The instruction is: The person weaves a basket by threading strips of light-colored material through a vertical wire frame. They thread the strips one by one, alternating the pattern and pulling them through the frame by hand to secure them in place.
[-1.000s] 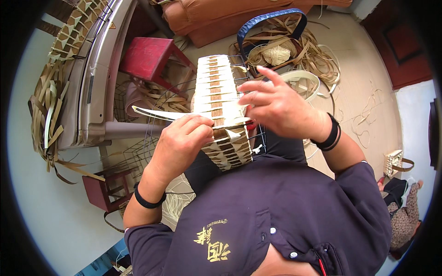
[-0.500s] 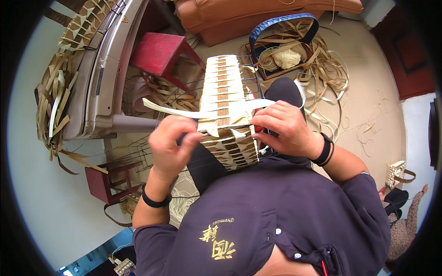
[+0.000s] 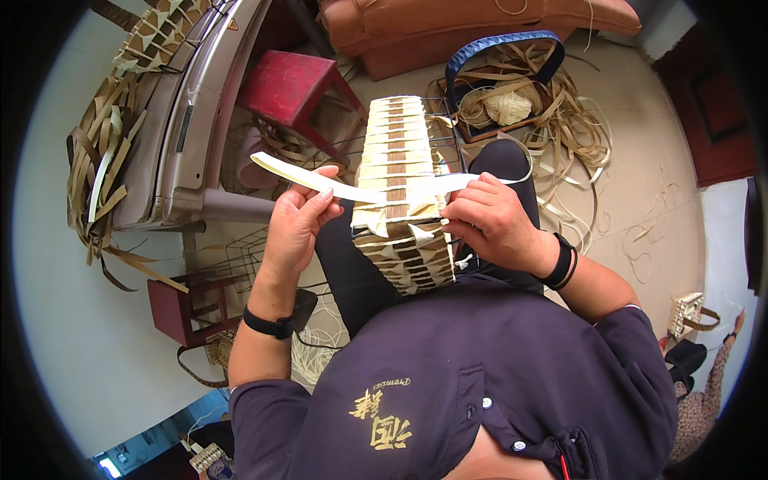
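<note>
A half-woven basket (image 3: pixel 398 170) of cream and brown flat strips on a dark wire frame rests at my lap, its end toward me. A long cream strip (image 3: pixel 276 166) lies across its top and curls up past the right edge. My left hand (image 3: pixel 308 206) is closed on this strip left of the basket, thumb on top and fingers beneath. At the basket's near right edge my right hand (image 3: pixel 496 214) is closed, its thumb and fingertips pinching the side just below the strip. What lies under those fingertips is partly hidden.
A red stool (image 3: pixel 290 84) stands beyond the basket to the left, near a grey table (image 3: pixel 196 120) with hanging strips. A blue-handled basket (image 3: pixel 508 64) holding a ball of cord sits far right, loose strips around it. Another person's arm (image 3: pixel 716 368) shows at the right edge.
My left hand has moved up from the basket's near left corner and taken hold of the cream strip. My right hand stays at the right edge.
</note>
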Tool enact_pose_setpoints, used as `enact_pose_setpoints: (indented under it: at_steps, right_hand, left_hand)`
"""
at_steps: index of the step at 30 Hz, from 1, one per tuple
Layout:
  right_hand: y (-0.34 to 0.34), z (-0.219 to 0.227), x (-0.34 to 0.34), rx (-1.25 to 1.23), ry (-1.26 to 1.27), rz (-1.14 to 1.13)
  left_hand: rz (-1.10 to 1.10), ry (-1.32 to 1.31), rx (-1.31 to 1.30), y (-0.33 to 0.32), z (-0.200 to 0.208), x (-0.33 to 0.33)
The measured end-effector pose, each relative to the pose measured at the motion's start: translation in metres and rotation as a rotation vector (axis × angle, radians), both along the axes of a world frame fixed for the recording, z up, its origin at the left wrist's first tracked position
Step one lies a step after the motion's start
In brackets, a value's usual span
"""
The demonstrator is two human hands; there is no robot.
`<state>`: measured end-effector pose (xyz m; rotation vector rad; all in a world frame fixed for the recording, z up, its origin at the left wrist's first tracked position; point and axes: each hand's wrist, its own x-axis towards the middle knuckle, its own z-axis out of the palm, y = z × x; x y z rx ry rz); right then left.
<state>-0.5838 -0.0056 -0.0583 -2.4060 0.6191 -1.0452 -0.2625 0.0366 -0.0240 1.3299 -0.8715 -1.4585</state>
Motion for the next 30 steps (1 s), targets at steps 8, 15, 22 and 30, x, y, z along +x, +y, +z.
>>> enact_pose_setpoints:
  at_steps: [8,15,22,30]
  right_hand:
    - [0.0,0.0,-0.001,0.015,0.014,-0.009]
    - [0.0,0.001,0.0,0.009,0.023,-0.016]
    - [-0.001,0.002,-0.001,0.019,0.032,-0.012]
    - [0.0,0.002,0.0,0.017,0.032,-0.013]
  left_hand:
    - [-0.101,-0.052,-0.005,0.003,0.001,-0.014]
    - [-0.11,-0.004,0.008,0.001,0.006,-0.019]
    - [-0.141,0.116,0.017,-0.001,0.001,-0.016]
    - [-0.122,0.112,0.005,0.0,0.002,-0.017]
